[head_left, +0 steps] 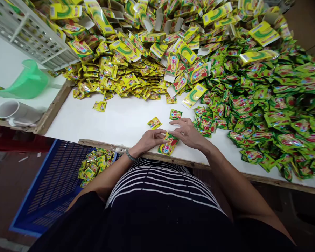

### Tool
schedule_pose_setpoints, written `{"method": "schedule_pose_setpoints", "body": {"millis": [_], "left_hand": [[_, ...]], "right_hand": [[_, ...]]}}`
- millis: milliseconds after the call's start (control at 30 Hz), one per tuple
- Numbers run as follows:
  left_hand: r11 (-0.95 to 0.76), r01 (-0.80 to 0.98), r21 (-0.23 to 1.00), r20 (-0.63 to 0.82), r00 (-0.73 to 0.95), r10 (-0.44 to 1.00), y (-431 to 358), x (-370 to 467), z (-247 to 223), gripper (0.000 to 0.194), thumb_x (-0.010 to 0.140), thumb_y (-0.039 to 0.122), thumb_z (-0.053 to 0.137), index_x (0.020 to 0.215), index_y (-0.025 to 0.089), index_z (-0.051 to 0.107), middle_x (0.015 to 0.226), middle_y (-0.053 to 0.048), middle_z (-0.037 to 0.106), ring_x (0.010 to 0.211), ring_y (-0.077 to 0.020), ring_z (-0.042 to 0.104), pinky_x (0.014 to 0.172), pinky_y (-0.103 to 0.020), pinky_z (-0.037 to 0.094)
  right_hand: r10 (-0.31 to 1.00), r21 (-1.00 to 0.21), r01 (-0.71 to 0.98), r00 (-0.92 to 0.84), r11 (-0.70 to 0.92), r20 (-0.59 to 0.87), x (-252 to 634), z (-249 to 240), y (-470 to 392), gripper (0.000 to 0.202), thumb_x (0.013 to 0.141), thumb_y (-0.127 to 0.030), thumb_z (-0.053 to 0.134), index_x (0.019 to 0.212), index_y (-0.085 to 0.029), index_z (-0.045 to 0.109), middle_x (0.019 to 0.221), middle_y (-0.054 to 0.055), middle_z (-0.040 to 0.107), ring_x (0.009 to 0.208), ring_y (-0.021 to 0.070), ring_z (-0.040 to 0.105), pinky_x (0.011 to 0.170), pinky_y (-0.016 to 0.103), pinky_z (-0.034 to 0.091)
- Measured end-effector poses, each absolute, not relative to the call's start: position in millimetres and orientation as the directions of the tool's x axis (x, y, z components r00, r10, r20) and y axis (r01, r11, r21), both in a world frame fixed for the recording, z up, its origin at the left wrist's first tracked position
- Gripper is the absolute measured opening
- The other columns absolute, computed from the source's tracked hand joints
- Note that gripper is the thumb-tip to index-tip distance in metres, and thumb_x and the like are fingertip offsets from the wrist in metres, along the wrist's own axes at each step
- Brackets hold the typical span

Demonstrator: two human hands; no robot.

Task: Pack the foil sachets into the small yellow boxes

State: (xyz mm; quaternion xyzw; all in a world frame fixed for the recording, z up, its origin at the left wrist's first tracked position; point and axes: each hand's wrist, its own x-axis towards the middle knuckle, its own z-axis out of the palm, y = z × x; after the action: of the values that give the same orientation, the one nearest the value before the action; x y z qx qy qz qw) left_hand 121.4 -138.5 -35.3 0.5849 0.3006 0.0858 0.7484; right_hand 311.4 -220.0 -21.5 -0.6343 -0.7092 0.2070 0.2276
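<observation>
Close to the table's front edge, a small green and yellow carton (169, 144) with a watermelon print stands tilted between my hands. My left hand (150, 140) is closed on its upper left side, thumb and fingers together. At its upper end, my right hand (188, 133) pinches with thumb and forefinger while the other fingers reach forward. Fingertips hide the carton's top, so I cannot see whether its flap is open. Just beyond my hands lie a single yellow sachet (154, 123) and a single green sachet (175, 114).
Yellow sachets (131, 80) are heaped behind, green sachets (252, 105) to the right, and cartons (194, 95) at the back. On the left are a white basket (23, 28), a green scoop (28, 82) and a white mug (18, 112). Below is a blue crate (47, 182) containing filled-looking cartons or sachets.
</observation>
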Motion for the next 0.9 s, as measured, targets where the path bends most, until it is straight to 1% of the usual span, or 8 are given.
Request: {"method": "schedule_pose_setpoints", "body": {"millis": [167, 233, 333, 400, 500, 633, 733, 900], "left_hand": [[0.228, 0.185, 0.956, -0.287, 0.752, 0.593, -141, 118, -41, 0.044, 0.069, 0.029, 0.076, 0.105, 0.014, 0.058, 0.078, -0.002, 0.07, 0.073, -0.0131, 0.065, 0.074, -0.028, 0.05], [0.171, 0.179, 0.969, -0.247, 0.728, 0.639, -144, 117, -40, 0.047, 0.072, 0.03, 0.074, 0.112, 0.017, 0.051, 0.078, -0.001, 0.07, 0.073, -0.0133, 0.066, 0.071, -0.027, 0.05], [0.038, 0.203, 0.978, -0.174, 0.707, 0.685, -147, 114, -34, 0.05, 0.076, 0.034, 0.071, 0.116, 0.02, 0.044, 0.08, -0.001, 0.07, 0.071, -0.0134, 0.066, 0.069, -0.026, 0.05], [-0.063, 0.231, 0.971, -0.127, 0.72, 0.682, -149, 112, -30, 0.047, 0.078, 0.036, 0.069, 0.116, 0.021, 0.045, 0.081, -0.001, 0.07, 0.073, -0.0136, 0.066, 0.069, -0.026, 0.049], [-0.182, 0.267, 0.946, -0.091, 0.76, 0.644, -149, 112, -27, 0.033, 0.082, 0.038, 0.064, 0.107, 0.02, 0.054, 0.084, -0.003, 0.071, 0.077, -0.0144, 0.066, 0.068, -0.025, 0.048], [-0.242, 0.288, 0.927, -0.081, 0.782, 0.618, -146, 113, -27, 0.024, 0.084, 0.039, 0.061, 0.096, 0.018, 0.059, 0.083, -0.004, 0.07, 0.077, -0.0143, 0.065, 0.068, -0.026, 0.048], [-0.211, 0.28, 0.937, -0.09, 0.774, 0.627, -145, 113, -31, 0.024, 0.082, 0.039, 0.063, 0.093, 0.018, 0.057, 0.08, -0.003, 0.069, 0.074, -0.0134, 0.063, 0.067, -0.026, 0.048], [0.117, 0.172, 0.978, -0.207, 0.736, 0.645, -147, 113, -40, 0.039, 0.076, 0.033, 0.07, 0.101, 0.02, 0.043, 0.076, 0.0, 0.069, 0.068, -0.0118, 0.064, 0.064, -0.024, 0.048]], "right_hand": [[0.994, -0.595, 0.798, -0.04, 0.093, 0.102, 296, -31, -226, 0.036, 0.09, -0.042, 0.054, 0.065, -0.024, 0.074, 0.124, 0.006, 0.064, 0.119, 0.0325, 0.042, 0.099, 0.057, 0.037], [0.988, -0.638, 0.765, 0.015, 0.088, 0.153, 296, -30, -230, 0.029, 0.089, -0.04, 0.056, 0.074, -0.024, 0.074, 0.122, 0.007, 0.064, 0.118, 0.0306, 0.046, 0.1, 0.055, 0.037], [0.936, -0.755, 0.656, 0.254, 0.018, 0.243, 300, -31, -241, 0.023, 0.087, -0.041, 0.059, 0.096, -0.024, 0.071, 0.117, 0.009, 0.064, 0.112, 0.0259, 0.054, 0.094, 0.047, 0.044], [0.927, -0.835, 0.55, 0.32, -0.013, 0.197, 300, -36, -248, 0.025, 0.086, -0.044, 0.059, 0.096, -0.023, 0.07, 0.105, 0.009, 0.066, 0.1, 0.0229, 0.06, 0.083, 0.04, 0.05], [0.971, -0.897, 0.44, 0.228, -0.036, 0.073, 293, -44, -255, 0.029, 0.088, -0.046, 0.055, 0.086, -0.022, 0.07, 0.084, 0.006, 0.067, 0.08, 0.0191, 0.062, 0.072, 0.034, 0.051], [0.966, -0.916, 0.391, 0.257, -0.092, 0.012, 291, -45, -249, 0.03, 0.084, -0.048, 0.06, 0.093, -0.021, 0.07, 0.082, 0.005, 0.069, 0.074, 0.0183, 0.062, 0.07, 0.033, 0.051], [0.947, -0.902, 0.412, 0.32, -0.131, 0.009, 296, -36, -241, 0.038, 0.078, -0.047, 0.067, 0.106, -0.022, 0.068, 0.09, 0.005, 0.073, 0.073, 0.0184, 0.064, 0.071, 0.035, 0.052], [0.989, -0.885, 0.457, 0.147, -0.085, -0.019, 298, -18, -234, 0.022, 0.084, -0.041, 0.06, 0.084, -0.025, 0.075, 0.09, 0.004, 0.076, 0.084, 0.0204, 0.068, 0.076, 0.035, 0.052]]}}
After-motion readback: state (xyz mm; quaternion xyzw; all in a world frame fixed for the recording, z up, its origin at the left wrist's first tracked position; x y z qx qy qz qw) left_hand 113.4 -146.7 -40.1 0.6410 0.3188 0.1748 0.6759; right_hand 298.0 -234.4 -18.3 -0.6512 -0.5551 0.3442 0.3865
